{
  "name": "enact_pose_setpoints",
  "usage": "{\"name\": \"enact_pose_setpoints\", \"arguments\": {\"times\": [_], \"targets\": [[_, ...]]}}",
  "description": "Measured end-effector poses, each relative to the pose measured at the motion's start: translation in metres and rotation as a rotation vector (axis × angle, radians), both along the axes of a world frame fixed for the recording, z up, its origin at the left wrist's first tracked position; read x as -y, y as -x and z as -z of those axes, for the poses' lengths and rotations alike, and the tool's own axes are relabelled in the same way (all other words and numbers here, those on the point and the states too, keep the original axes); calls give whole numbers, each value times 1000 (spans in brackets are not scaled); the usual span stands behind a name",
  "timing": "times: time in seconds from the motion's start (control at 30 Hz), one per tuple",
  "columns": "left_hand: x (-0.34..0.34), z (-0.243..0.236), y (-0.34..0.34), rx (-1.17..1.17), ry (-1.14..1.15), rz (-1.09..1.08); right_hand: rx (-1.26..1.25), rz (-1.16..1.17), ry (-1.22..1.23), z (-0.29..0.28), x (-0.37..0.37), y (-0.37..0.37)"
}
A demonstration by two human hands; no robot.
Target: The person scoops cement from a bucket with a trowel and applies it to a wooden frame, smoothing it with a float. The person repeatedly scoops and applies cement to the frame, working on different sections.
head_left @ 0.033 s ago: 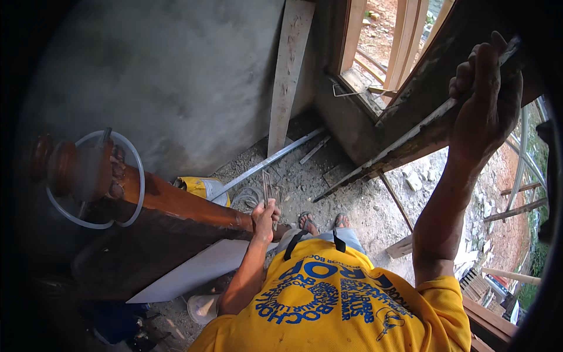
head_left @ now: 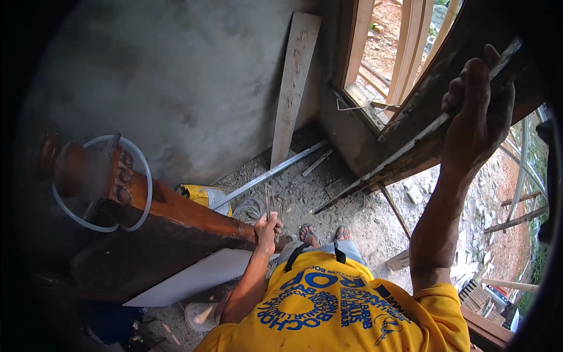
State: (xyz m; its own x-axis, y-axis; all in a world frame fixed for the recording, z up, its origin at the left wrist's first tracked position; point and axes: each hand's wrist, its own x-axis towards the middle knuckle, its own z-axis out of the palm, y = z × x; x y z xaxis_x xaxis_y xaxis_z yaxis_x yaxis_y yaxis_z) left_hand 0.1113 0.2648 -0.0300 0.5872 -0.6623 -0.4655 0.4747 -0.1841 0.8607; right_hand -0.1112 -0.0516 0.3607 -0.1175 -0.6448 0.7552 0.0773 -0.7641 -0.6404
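Raised high at the right, my right hand (head_left: 482,114) is closed round the upper part of a long, narrow straight strip (head_left: 404,148). The strip slants down to the left along the edge of the wall below the window, its lower end near the floor. My left hand (head_left: 267,230) is closed, low in front of my body, on a few thin bent metal rods (head_left: 270,200) that point upward. It is close to the lower end of a brown wooden post (head_left: 187,208); whether it touches the post I cannot tell.
A clear hose loop (head_left: 150,188) hangs round the post's turned end. On the rubble floor are a yellow sack (head_left: 202,195) and a long metal bar (head_left: 270,173). A plank (head_left: 296,82) leans on the grey wall. A bent rod (head_left: 352,108) sits at the window frame (head_left: 358,44).
The view has shifted slightly, so the surroundings sit a little lower and to the right. My right hand appears slightly lower and further left. Both hands keep their hold.
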Motion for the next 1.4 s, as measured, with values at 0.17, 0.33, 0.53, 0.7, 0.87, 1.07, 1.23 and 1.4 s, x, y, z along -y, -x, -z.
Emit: {"name": "enact_pose_setpoints", "arguments": {"times": [0.17,0.33,0.53,0.7,0.87,1.07,1.23,1.4], "targets": [[-15,10,10,-21,-155,-61,-249,-74,-478,122,-5,-84],[-17,20,6,3,-81,-95,-401,-203,-487,208,41,-143],[-30,33,2,-2,-122,-95,-668,-96,-609,203,120,-217],[-34,56,-10,7,-162,-132,-840,16,-581,196,168,-255],[-28,48,-5,-15,-142,-121,-897,-232,-333,257,115,-239],[10,44,-3,-59,-96,-45,-1157,-679,-885,404,-46,-104],[34,85,-24,-86,-237,-32,-1294,-647,-1162,475,-130,66],[77,108,-57,-113,-506,22,-1304,-113,-1396,486,-174,211]]}}
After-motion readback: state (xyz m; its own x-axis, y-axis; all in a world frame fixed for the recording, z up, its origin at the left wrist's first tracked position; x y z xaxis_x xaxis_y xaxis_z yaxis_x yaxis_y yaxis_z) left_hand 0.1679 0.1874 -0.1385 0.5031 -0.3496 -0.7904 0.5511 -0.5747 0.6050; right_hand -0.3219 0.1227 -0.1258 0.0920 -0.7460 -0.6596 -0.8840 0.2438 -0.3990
